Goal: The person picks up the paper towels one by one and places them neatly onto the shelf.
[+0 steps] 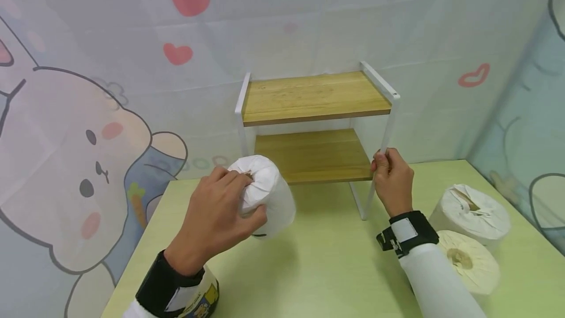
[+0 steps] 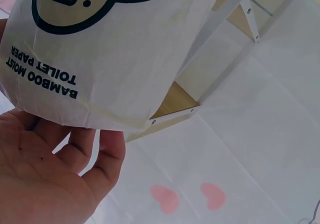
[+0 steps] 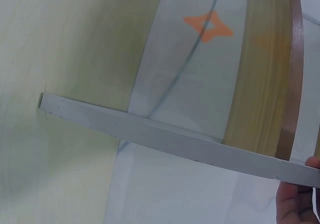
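My left hand (image 1: 216,212) holds a wrapped toilet paper roll (image 1: 279,205) by its top, fingers at the core hole and thumb along the side. The roll is off the table, in front of the shelf's left side. "Bamboo moist toilet paper" is printed on its wrapper (image 2: 115,69) in the left wrist view. A two-tier shelf (image 1: 318,97) with wooden boards and a white frame stands at the back of the table. My right hand (image 1: 394,183) grips its right front upright (image 3: 165,136), near the lower board (image 1: 313,156).
Two more wrapped rolls stand at the right, a white one (image 1: 474,212) behind a cream one (image 1: 474,264). Below my left wrist, an object with a colourful printed label (image 1: 206,301) is partly hidden. A patterned cloth backdrop (image 1: 282,23) hangs behind the pale green table (image 1: 318,269).
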Demonstrator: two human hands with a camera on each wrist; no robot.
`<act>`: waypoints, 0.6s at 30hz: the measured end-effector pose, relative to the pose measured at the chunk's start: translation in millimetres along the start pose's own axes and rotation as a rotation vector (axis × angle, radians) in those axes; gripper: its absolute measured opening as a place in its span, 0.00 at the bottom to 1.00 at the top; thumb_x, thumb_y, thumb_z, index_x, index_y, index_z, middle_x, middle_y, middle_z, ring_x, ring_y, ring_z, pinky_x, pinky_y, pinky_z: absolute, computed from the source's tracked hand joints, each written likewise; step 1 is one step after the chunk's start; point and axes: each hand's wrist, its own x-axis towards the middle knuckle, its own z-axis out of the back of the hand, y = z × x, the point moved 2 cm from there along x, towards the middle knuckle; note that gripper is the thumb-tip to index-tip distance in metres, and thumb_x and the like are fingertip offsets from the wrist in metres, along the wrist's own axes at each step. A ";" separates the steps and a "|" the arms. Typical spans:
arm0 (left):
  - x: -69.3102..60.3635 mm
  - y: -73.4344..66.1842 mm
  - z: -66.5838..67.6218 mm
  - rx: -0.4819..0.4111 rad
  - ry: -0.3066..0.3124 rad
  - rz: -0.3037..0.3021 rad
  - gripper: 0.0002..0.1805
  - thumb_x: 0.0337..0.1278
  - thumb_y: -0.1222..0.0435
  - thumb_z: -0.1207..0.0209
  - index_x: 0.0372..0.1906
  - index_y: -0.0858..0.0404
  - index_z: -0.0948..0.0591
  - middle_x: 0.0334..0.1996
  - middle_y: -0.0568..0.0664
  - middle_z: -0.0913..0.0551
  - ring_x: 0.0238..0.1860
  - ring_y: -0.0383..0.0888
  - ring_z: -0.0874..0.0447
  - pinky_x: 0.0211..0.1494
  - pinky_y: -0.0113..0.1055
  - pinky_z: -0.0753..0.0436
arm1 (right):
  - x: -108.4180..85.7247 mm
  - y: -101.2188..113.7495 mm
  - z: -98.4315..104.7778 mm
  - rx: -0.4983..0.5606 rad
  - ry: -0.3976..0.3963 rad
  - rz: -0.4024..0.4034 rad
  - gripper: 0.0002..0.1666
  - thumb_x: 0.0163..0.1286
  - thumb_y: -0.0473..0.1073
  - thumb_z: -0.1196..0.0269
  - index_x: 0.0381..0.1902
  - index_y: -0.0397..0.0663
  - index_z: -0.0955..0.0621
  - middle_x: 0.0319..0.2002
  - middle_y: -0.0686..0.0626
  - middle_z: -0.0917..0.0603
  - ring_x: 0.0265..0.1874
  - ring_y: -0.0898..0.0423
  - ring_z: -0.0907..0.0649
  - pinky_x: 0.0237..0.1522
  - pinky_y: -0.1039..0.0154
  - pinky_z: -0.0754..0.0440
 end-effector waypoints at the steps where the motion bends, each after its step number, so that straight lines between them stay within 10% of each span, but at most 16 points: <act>1: 0.6 -0.8 -0.1 -0.002 0.000 -0.003 0.22 0.48 0.52 0.35 0.42 0.64 0.16 0.38 0.49 0.14 0.38 0.46 0.26 0.38 0.41 0.25 | 0.0 -0.2 0.1 -0.002 0.000 -0.001 0.15 0.80 0.42 0.45 0.35 0.36 0.23 0.24 0.44 0.19 0.22 0.56 0.25 0.27 0.74 0.31; 18: 10.3 -10.5 1.5 0.000 -0.014 -0.026 0.22 0.47 0.52 0.35 0.43 0.64 0.16 0.38 0.49 0.14 0.38 0.47 0.26 0.37 0.41 0.25 | -0.4 -2.7 -2.0 0.010 -0.004 0.002 0.15 0.80 0.43 0.45 0.36 0.36 0.23 0.24 0.45 0.19 0.22 0.59 0.25 0.28 0.75 0.31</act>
